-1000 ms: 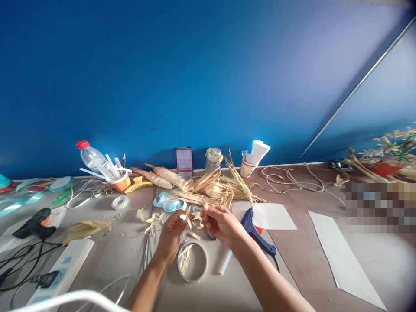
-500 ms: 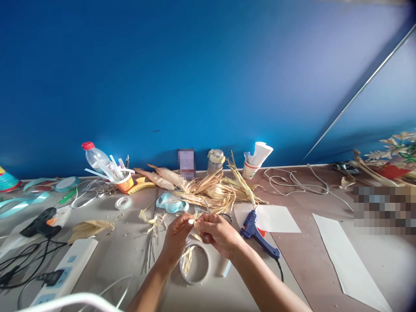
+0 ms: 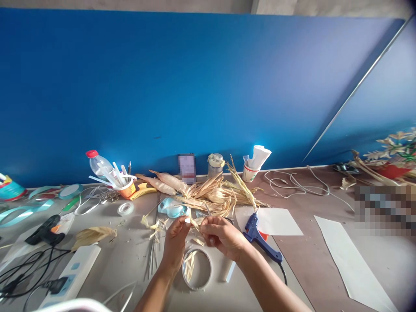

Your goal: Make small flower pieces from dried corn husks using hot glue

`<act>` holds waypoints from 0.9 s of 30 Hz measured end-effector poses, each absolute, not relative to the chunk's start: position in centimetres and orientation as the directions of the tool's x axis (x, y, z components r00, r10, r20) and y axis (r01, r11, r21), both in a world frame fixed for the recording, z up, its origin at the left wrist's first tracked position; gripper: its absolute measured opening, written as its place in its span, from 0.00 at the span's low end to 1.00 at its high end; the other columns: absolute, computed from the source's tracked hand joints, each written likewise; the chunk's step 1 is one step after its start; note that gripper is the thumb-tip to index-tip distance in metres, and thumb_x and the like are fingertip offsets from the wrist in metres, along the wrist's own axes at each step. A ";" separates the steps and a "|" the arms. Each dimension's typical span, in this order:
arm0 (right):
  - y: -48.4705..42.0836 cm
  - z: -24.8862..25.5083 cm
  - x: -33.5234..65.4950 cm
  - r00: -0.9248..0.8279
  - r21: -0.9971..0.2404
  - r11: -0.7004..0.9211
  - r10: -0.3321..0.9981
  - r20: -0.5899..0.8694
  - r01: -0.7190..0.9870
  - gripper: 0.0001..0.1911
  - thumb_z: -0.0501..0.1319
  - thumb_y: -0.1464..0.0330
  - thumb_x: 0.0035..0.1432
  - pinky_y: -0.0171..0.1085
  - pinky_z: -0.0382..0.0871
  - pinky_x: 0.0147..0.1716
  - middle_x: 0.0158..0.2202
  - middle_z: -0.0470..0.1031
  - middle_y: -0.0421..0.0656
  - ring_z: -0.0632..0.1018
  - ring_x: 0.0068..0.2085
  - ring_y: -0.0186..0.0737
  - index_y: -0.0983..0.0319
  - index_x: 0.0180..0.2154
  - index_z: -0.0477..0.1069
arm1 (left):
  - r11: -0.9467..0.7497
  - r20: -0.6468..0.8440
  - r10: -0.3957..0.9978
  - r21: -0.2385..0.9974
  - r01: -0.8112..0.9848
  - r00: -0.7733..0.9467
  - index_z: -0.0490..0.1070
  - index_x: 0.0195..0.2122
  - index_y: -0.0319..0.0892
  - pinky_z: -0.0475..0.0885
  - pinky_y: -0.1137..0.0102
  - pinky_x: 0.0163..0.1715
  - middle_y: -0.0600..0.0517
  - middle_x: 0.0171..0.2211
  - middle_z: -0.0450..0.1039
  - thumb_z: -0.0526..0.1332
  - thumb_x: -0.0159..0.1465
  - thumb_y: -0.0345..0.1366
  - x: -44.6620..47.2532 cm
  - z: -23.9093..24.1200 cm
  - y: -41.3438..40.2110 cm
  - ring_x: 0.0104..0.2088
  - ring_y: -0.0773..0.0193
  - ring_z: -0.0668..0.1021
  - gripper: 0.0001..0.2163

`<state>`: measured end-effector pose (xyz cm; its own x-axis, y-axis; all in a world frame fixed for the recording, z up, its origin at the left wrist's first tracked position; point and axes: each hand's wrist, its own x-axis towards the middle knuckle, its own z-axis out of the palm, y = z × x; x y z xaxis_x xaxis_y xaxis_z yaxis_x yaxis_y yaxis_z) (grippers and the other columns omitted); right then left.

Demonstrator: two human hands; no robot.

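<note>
My left hand [image 3: 176,237] is closed in a pinch around a small piece of pale corn husk [image 3: 194,222], and a white spot shows at the thumb. Fingers of my right hand [image 3: 221,234] pinch the other end of the same piece, a short way to the right. Both hands are above the table, in front of a heap of dried corn husks [image 3: 211,190]. Just below them lies a tape ring [image 3: 196,287] with husk scraps inside. A blue glue gun [image 3: 264,245] rests to the right of my right hand.
On the left are a power strip [image 3: 73,273], black cables and an orange cup [image 3: 126,190] of white sticks. Thin wires [image 3: 151,255] lie left of the ring. White paper sheets [image 3: 351,255] and a white cable [image 3: 299,186] are on the right. A blue panel [image 3: 195,86] stands behind.
My hands have drawn slightly apart, so more of the husk piece shows between them. The view has tilted up a little, bringing the panel's top edge in sight.
</note>
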<state>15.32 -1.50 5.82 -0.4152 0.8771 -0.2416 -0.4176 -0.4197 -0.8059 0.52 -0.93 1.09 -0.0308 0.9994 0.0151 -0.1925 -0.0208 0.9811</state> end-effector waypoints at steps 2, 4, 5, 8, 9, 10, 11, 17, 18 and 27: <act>-1.7 5.8 15.3 -0.436 -0.780 -0.446 0.865 -0.249 -0.439 0.15 0.68 0.64 0.40 0.31 0.42 0.19 0.16 0.62 0.35 0.58 0.17 0.24 0.65 0.19 0.64 | -0.049 0.035 0.995 0.986 -0.157 -0.092 0.70 0.31 0.45 0.67 0.68 0.36 0.54 0.29 0.71 0.61 0.56 0.39 0.3 1.1 -0.9 0.32 0.62 0.73 0.05; -1.8 5.7 15.1 -0.477 -0.728 -0.506 0.834 -0.277 -0.463 0.15 0.68 0.62 0.42 0.30 0.44 0.19 0.18 0.64 0.36 0.60 0.18 0.25 0.65 0.21 0.66 | -0.096 0.081 0.987 0.990 -0.105 -0.142 0.71 0.31 0.45 0.67 0.67 0.38 0.53 0.31 0.72 0.62 0.55 0.38 0.1 1.1 -0.9 0.35 0.60 0.73 0.05; -1.9 5.7 14.9 -0.500 -0.700 -0.535 0.817 -0.286 -0.473 0.16 0.67 0.60 0.43 0.30 0.45 0.19 0.18 0.64 0.36 0.60 0.18 0.25 0.66 0.23 0.67 | -0.119 0.106 0.982 0.990 -0.075 -0.155 0.71 0.32 0.45 0.67 0.66 0.39 0.52 0.33 0.72 0.62 0.55 0.38 0.1 1.0 -1.0 0.37 0.59 0.73 0.05; -2.1 5.5 14.3 -0.529 -0.666 -0.558 0.802 -0.279 -0.495 0.17 0.67 0.58 0.44 0.30 0.49 0.20 0.19 0.65 0.36 0.62 0.18 0.25 0.67 0.26 0.69 | -0.172 0.170 0.976 0.985 -0.004 -0.137 0.72 0.32 0.45 0.66 0.66 0.42 0.52 0.34 0.72 0.61 0.56 0.37 0.0 0.9 -1.0 0.39 0.59 0.73 0.05; -2.2 5.5 14.1 -0.512 -0.667 -0.549 0.812 -0.281 -0.504 0.16 0.67 0.60 0.43 0.30 0.49 0.20 0.19 0.65 0.36 0.62 0.18 0.25 0.66 0.25 0.68 | -0.188 0.187 0.975 0.982 0.010 -0.121 0.72 0.32 0.45 0.66 0.66 0.42 0.52 0.34 0.72 0.61 0.56 0.37 0.0 0.8 -1.1 0.39 0.59 0.73 0.04; -2.2 5.5 14.0 -0.487 -0.668 -0.538 0.824 -0.290 -0.513 0.15 0.68 0.63 0.41 0.30 0.49 0.20 0.18 0.65 0.35 0.61 0.18 0.25 0.66 0.24 0.67 | -0.200 0.201 0.973 0.980 0.020 -0.111 0.72 0.32 0.45 0.65 0.66 0.43 0.52 0.34 0.73 0.61 0.56 0.37 0.1 0.8 -1.1 0.40 0.59 0.73 0.04; -2.2 5.5 13.8 -0.460 -0.668 -0.530 0.834 -0.303 -0.522 0.14 0.69 0.65 0.40 0.30 0.49 0.20 0.17 0.65 0.35 0.60 0.17 0.25 0.65 0.23 0.66 | -0.205 0.207 0.972 0.978 0.026 -0.107 0.72 0.32 0.44 0.65 0.67 0.43 0.52 0.34 0.73 0.61 0.56 0.36 0.1 0.8 -1.2 0.39 0.60 0.73 0.04; -2.3 5.5 13.4 -0.411 -0.650 -0.502 0.860 -0.304 -0.570 0.14 0.69 0.69 0.37 0.30 0.48 0.20 0.15 0.63 0.34 0.58 0.16 0.24 0.63 0.21 0.63 | -0.099 0.093 0.986 0.994 -0.039 -0.138 0.72 0.31 0.43 0.67 0.69 0.36 0.53 0.30 0.73 0.62 0.54 0.36 0.5 1.3 -1.4 0.34 0.61 0.74 0.05; -2.3 5.5 13.3 -0.406 -0.657 -0.495 0.864 -0.299 -0.569 0.14 0.69 0.69 0.37 0.30 0.47 0.20 0.14 0.62 0.33 0.58 0.16 0.24 0.63 0.21 0.63 | -0.080 0.071 0.987 0.995 -0.054 -0.142 0.72 0.31 0.43 0.67 0.69 0.36 0.53 0.30 0.73 0.62 0.54 0.36 0.6 1.4 -1.4 0.33 0.61 0.74 0.05; -2.6 5.5 13.2 -0.392 -0.743 -0.448 0.880 -0.268 -0.497 0.12 0.68 0.68 0.38 0.31 0.45 0.20 0.13 0.59 0.32 0.56 0.16 0.25 0.63 0.20 0.64 | -0.015 0.000 0.995 0.989 -0.145 -0.104 0.70 0.31 0.44 0.67 0.67 0.37 0.54 0.28 0.72 0.61 0.56 0.38 0.4 1.1 -1.3 0.31 0.62 0.74 0.05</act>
